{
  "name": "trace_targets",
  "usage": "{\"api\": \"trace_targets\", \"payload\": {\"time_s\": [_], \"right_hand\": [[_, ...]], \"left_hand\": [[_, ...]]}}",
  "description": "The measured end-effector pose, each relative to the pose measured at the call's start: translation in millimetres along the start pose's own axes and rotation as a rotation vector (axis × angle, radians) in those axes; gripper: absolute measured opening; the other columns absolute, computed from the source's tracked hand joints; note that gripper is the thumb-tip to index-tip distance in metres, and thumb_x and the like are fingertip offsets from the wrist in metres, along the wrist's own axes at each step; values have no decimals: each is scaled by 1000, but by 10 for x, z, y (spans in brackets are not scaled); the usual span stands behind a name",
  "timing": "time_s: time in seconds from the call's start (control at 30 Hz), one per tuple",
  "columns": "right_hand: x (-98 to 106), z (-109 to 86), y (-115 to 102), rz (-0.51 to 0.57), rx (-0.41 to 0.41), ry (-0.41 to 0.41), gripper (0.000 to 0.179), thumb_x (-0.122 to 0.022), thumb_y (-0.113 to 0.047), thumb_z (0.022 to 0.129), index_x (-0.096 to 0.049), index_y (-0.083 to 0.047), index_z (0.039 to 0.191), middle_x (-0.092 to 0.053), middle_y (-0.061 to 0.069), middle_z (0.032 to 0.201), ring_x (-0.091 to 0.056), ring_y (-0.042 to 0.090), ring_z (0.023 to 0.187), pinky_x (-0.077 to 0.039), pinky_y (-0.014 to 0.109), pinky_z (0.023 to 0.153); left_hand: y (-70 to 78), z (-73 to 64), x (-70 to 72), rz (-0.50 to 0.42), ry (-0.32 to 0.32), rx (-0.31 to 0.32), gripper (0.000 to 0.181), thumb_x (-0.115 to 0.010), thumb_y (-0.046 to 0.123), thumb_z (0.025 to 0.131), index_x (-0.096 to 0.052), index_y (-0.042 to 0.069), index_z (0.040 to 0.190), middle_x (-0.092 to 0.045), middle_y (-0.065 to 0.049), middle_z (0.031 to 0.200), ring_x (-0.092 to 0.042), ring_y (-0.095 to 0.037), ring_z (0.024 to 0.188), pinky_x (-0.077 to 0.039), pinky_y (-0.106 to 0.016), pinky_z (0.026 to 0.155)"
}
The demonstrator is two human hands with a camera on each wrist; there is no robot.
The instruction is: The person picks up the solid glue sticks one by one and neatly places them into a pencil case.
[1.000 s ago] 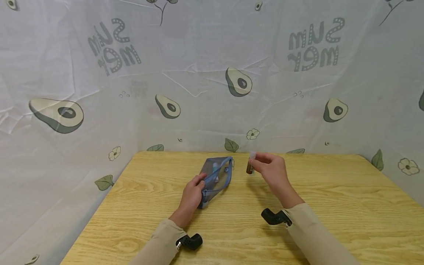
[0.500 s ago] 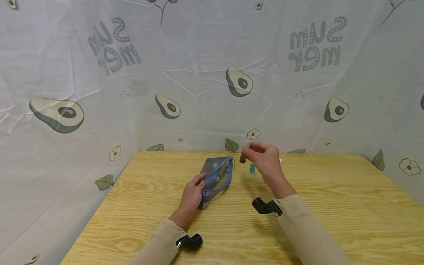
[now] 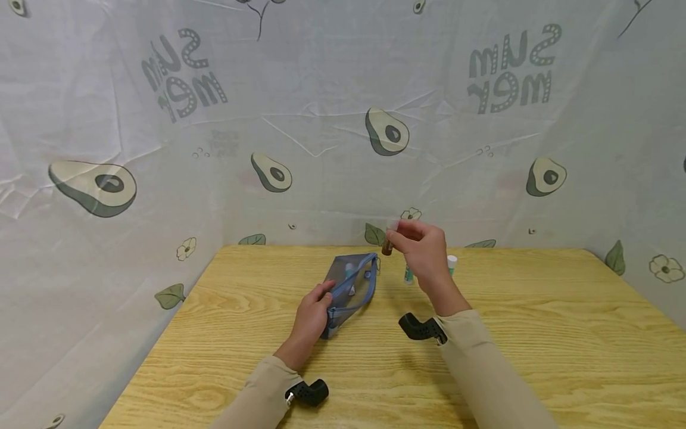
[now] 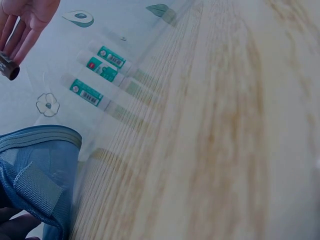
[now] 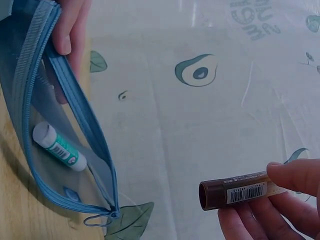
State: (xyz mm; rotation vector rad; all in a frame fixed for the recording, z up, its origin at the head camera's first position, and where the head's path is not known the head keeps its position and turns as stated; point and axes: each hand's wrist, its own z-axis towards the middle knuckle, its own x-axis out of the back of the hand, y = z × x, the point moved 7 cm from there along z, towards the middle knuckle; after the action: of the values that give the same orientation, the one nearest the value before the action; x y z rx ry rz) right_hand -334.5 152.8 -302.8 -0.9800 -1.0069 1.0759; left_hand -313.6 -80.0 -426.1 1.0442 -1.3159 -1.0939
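Observation:
My left hand [image 3: 312,311] grips the near end of a blue mesh zipper pouch [image 3: 337,268], which lies on the table with its mouth unzipped. Inside the pouch is a white-and-green lip balm stick [image 5: 61,148], visible through the opening in the right wrist view. To the right of the pouch and raised above the table, my right hand [image 3: 427,253] pinches a brown lip balm stick [image 5: 240,190] between thumb and fingers. Its dark round end points toward the pouch, and a barcode label faces the right wrist camera.
Three green-and-white lip balm sticks stand upright on the wooden table [image 3: 514,333]; one lip balm [image 4: 102,69] shows a red mark. In the head view my right hand partly hides them. A printed curtain [image 3: 321,77] hangs behind the table.
My right hand has moved left and up with the brown lip balm, nearer the pouch, uncovering green lip balms behind it. My left hand and the pouch have stayed in place.

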Motion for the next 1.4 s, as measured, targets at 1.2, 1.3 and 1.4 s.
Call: {"api": "trace_targets", "payload": {"time_s": [1.2,1.3,1.4], "right_hand": [[-207,39,372,-132,-47,42,35,-73,-17,101,-69,0,131,-71,21,122,-73,33,108,-64,36,91],[-245,36,404,-161,-54,31,33,-73,-18,101,-70,-2,129,-73,19,121,-74,32,108,-64,35,90],[-286,35,438,-179,-54,21,32,-74,-19,100,-70,-2,128,-74,19,120,-76,32,107,-64,34,87]], "left_hand": [[-4,14,-15,14,-3,-20,43,-43,12,112,-57,1,152,-43,-17,168,-22,-43,163,-26,-61,130],[2,14,-18,14,0,-18,43,-44,12,112,-57,2,151,-43,-17,168,-22,-42,164,-26,-61,130],[10,8,-12,18,7,-17,43,-44,12,112,-58,2,151,-43,-17,168,-23,-43,163,-27,-62,130]]}}
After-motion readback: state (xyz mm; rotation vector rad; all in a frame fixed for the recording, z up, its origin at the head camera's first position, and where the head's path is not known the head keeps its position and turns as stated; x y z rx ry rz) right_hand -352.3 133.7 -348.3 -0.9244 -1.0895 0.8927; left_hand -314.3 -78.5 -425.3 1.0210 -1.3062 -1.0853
